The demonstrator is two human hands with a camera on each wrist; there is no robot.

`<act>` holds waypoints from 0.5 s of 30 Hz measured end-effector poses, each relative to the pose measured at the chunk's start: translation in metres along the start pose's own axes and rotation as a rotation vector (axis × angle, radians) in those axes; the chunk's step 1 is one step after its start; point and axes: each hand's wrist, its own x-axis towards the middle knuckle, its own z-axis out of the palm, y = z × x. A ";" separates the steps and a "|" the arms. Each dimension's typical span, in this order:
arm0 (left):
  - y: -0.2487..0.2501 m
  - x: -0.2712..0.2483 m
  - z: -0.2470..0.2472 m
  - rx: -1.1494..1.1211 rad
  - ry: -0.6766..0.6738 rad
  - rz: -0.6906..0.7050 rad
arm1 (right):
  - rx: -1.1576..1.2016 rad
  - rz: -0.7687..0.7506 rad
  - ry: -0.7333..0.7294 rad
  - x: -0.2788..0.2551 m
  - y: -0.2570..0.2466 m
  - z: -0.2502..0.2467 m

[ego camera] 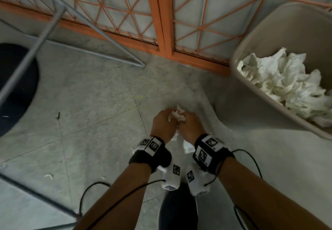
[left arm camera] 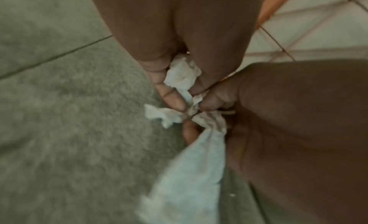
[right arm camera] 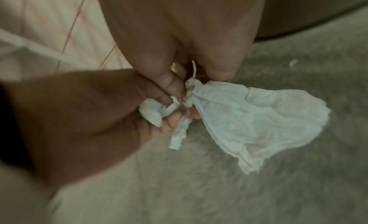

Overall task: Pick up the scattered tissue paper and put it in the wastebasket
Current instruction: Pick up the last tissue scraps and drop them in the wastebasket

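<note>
tissue paper (ego camera: 177, 115) is pinched between both hands, left hand (ego camera: 162, 124) and right hand (ego camera: 190, 126) fingers clamped on it, left of the wastebasket (ego camera: 255, 37).

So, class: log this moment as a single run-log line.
left hand: grips tissue | right hand: grips tissue | wastebasket: holds tissues | scraps on floor

Wastebasket (ego camera: 255, 37) stands right of both hands, fence (ego camera: 161, 14) behind them.
</note>
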 end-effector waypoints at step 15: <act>0.065 -0.096 -0.019 -0.116 0.036 0.404 | 0.597 0.086 -0.322 -0.107 -0.023 -0.111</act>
